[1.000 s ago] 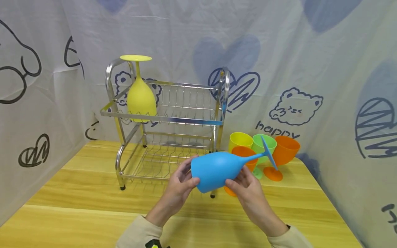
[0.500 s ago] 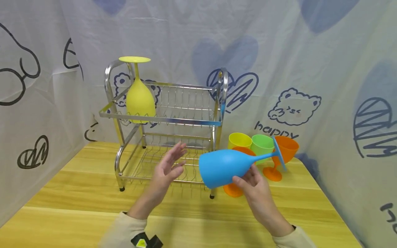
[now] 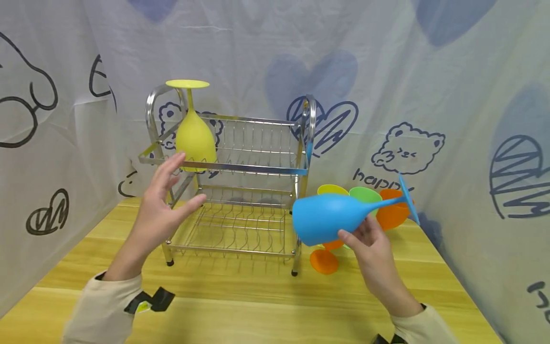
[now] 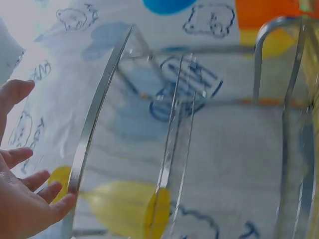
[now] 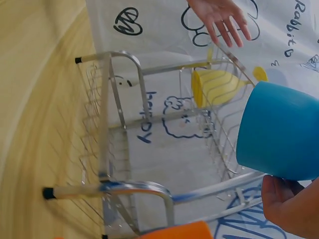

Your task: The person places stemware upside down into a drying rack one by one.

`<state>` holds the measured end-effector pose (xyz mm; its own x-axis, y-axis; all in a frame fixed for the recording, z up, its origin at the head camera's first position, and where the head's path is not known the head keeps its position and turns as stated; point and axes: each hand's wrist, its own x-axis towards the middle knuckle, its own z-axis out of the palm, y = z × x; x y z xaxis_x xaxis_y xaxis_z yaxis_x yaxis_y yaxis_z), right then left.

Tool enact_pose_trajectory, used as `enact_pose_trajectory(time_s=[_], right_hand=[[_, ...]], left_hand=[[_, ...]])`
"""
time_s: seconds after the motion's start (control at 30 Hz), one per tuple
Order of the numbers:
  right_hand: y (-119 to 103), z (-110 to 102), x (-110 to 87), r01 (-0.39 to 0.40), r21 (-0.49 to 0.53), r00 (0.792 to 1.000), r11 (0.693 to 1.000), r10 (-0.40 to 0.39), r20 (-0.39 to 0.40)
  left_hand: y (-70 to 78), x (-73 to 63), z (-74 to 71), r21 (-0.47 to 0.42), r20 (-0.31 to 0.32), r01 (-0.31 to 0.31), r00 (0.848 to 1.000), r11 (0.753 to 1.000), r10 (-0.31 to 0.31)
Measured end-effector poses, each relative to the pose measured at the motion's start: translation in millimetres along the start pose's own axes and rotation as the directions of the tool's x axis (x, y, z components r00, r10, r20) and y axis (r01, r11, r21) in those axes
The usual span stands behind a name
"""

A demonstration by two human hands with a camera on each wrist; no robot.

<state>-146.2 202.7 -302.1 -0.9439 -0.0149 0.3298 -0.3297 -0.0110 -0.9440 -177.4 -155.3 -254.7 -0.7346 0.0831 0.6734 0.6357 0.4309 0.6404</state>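
Blue cup [image 3: 328,220] off the table [image 3: 258,310], at 4 o'clock from the head view's centre, in the right hand's [image 3: 375,255] grasp: thumb on the near side of the bowl, fingers behind and below, towards the stem end. Left hand [image 3: 161,203] between 8 and 9 o'clock, fingers spread, grasping nothing; whether a fingertip meets the rack [image 3: 240,167], cannot tell. Step looks like a one-handed carry. To do it well: thumb firm where the bowl narrows, light squeeze in case the wall flexes, foot swung clear of the green cup [image 3: 365,194] and orange cup [image 3: 391,220], at the bowl's 2 and 3 o'clock. Should it go on the rack, turning the mouth to 6 o'clock first would match the yellow cup [image 3: 195,136], upside down at the rack's 11. Blue cup's look: plain, smooth, opaque; deep bowl, thin stem, flat round foot. On its side, mouth towards 9 o'clock and a little lower than the foot. Plastic, I judge, so light.
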Motion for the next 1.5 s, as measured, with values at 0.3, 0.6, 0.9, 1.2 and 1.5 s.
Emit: enact_pose_trajectory(time_s=[0.3,0.6,0.9,1.2,1.5], right_hand=[[-13.1,-10.4,7.6,0.066,-0.086,0.998,0.994,-0.067,-0.013],[-32.3,-17.6,17.6,0.048,-0.129,0.999,0.991,-0.049,-0.009],[-54.0,-15.2,33.3,0.107,-0.263,0.994,0.959,-0.106,0.018],[-80.4,-5.8,50.9,0.186,-0.353,0.982,0.917,-0.184,0.039],[-103.2,16.4,78.8,0.230,-0.349,0.973,0.909,-0.206,0.105]], left_hand=[[-25.6,31.0,-46.7,0.127,-0.083,0.095,0.993,0.987,-0.085],[-71.5,50.0,-64.0,-0.013,0.039,0.260,0.965,0.966,-0.259],[-93.4,67.1,-77.3,-0.182,0.175,0.331,0.937,0.926,-0.301],[-93.3,74.1,-81.7,-0.269,0.249,0.339,0.929,0.902,-0.274],[-97.9,71.0,-80.7,-0.324,0.249,0.352,0.927,0.878,-0.280]])
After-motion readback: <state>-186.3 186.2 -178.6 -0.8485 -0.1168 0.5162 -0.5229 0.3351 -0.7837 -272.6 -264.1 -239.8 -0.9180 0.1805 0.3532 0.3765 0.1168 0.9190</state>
